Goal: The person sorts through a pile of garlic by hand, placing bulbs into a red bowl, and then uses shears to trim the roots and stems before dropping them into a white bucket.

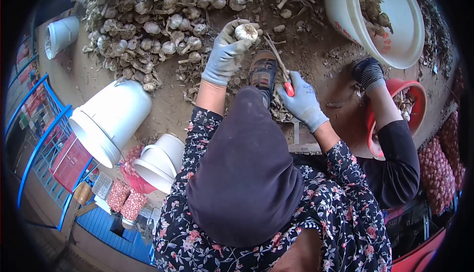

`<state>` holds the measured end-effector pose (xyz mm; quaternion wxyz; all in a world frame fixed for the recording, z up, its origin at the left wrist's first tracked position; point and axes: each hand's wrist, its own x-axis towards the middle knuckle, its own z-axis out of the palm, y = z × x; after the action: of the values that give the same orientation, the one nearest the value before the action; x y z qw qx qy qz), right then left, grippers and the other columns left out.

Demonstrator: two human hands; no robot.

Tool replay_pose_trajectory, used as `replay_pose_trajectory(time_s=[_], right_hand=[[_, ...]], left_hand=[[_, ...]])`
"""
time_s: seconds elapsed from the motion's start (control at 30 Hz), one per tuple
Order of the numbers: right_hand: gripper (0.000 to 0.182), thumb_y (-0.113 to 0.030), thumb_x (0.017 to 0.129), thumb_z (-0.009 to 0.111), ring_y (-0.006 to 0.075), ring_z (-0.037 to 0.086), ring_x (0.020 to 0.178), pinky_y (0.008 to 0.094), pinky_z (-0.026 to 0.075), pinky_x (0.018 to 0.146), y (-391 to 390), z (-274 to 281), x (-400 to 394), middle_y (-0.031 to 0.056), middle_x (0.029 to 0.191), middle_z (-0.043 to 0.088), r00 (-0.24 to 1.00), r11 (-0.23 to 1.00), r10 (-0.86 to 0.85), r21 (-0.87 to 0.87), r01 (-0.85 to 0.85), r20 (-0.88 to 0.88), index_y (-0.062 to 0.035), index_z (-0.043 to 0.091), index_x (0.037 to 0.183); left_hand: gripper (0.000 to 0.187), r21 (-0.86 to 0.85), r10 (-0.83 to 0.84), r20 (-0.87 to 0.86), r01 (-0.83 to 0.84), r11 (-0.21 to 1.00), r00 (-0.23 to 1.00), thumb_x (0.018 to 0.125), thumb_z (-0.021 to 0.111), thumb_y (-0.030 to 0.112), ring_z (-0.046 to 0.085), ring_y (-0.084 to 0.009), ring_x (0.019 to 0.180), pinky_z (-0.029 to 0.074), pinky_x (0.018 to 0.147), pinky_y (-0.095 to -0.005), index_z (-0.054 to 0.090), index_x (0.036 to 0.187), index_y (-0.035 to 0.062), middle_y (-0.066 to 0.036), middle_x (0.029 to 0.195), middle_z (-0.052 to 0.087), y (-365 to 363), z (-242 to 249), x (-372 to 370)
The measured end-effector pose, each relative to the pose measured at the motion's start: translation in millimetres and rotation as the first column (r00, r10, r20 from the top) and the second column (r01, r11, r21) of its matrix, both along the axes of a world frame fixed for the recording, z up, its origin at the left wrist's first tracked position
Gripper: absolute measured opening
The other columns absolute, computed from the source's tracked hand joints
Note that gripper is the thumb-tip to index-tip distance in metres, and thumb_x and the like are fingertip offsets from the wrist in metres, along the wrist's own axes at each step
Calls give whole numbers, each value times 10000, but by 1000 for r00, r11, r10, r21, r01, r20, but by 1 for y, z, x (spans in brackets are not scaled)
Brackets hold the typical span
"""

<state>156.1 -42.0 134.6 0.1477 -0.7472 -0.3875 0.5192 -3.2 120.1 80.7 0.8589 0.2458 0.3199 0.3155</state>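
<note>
My left hand [224,55], in a grey-white work glove, is closed around a garlic bulb [246,33], its pale face turned up. My right hand [302,103], gloved alike, grips a pair of shears [282,67] with red on the handle. Their long, narrow blades point up and left, the tips close to the bulb but apart from it. A large heap of garlic [168,22] with dry stems lies beyond my left hand. Below the blades is my shoe [262,69], amid loose trimmings on the ground.
A large white tub [340,13] holding garlic scraps stands at upper right, with a red bucket [420,101] containing garlic below it. White buckets [121,106] lie or stand at left. Filled net bags [437,173] sit at right; a blue railing [44,124] edges the left.
</note>
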Motion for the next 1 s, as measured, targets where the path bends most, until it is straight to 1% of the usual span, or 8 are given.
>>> replay_pose_trajectory(time_s=[0.1, 0.27, 0.33, 0.47, 0.73, 0.83, 0.93, 1.0], right_hand=[[429, -342, 796, 636, 374, 585, 911, 463, 458, 772, 7, 2, 4, 201, 957, 588, 981, 985, 77, 140, -103, 181, -54, 473, 1067], [509, -307, 767, 656, 369, 578, 908, 458, 464, 773, 23, 7, 16, 181, 958, 573, 874, 948, 283, 22, -317, 395, -48, 450, 1154], [496, -371, 758, 648, 331, 590, 893, 449, 454, 769, 23, 4, 19, 158, 932, 571, 845, 931, 326, 8, -364, 424, -77, 457, 1109], [481, -397, 784, 621, 322, 596, 920, 442, 450, 792, 25, 4, 19, 157, 956, 584, 834, 920, 364, -21, -391, 414, -71, 456, 1097], [405, -336, 806, 592, 356, 610, 924, 458, 469, 785, 7, -10, 22, 211, 943, 616, 922, 945, 325, -89, -313, 208, -41, 454, 1048], [356, -295, 810, 588, 400, 615, 853, 487, 475, 744, -16, -29, 23, 239, 870, 626, 958, 976, 215, -78, -204, 190, -32, 461, 1011], [306, -264, 814, 584, 446, 605, 775, 520, 467, 716, -25, -30, 31, 275, 778, 615, 979, 995, 78, -79, -64, 189, -16, 468, 949], [294, -258, 822, 579, 454, 598, 780, 527, 463, 711, -26, -29, 33, 280, 780, 611, 981, 998, -14, -51, 25, 194, -12, 473, 945]], left_hand=[[552, 44, -30, -69, 33, 998, 997, 764, 693, 3, 616, -180, 991, 525, 871, -307, 479, 1273, 21, -114, 1129, 605, -6, 0, -2], [596, 191, -162, -358, 242, 951, 919, 720, 725, 58, 592, -116, 954, 494, 854, -248, 483, 1257, -26, -59, 1087, 605, -1, 20, 4], [586, 261, -191, -683, 480, 838, 705, 690, 693, 38, 593, -126, 931, 480, 843, -242, 493, 1234, -43, -57, 1080, 604, 0, 35, 11], [500, 409, -26, -806, 589, 697, 591, 669, 677, 78, 591, -107, 854, 488, 784, -253, 549, 1144, -6, -54, 962, 635, -5, 30, 20], [393, 275, -217, -776, 626, 729, 592, 681, 700, 119, 575, -88, 756, 480, 693, -234, 594, 1037, -9, -28, 872, 638, -4, 24, 31], [308, -13, -514, -474, 577, 816, 715, 709, 745, 163, 524, -44, 655, 444, 600, -190, 621, 949, 14, -4, 787, 605, 0, 24, 37], [320, -28, -559, -328, 584, 811, 761, 722, 735, 141, 524, -48, 635, 462, 607, -200, 606, 994, 34, 0, 818, 605, 10, 52, 64], [442, 233, -471, -401, 585, 777, 786, 726, 736, 141, 570, -91, 701, 489, 646, -242, 562, 1115, 22, -37, 908, 611, 16, 87, 106]])
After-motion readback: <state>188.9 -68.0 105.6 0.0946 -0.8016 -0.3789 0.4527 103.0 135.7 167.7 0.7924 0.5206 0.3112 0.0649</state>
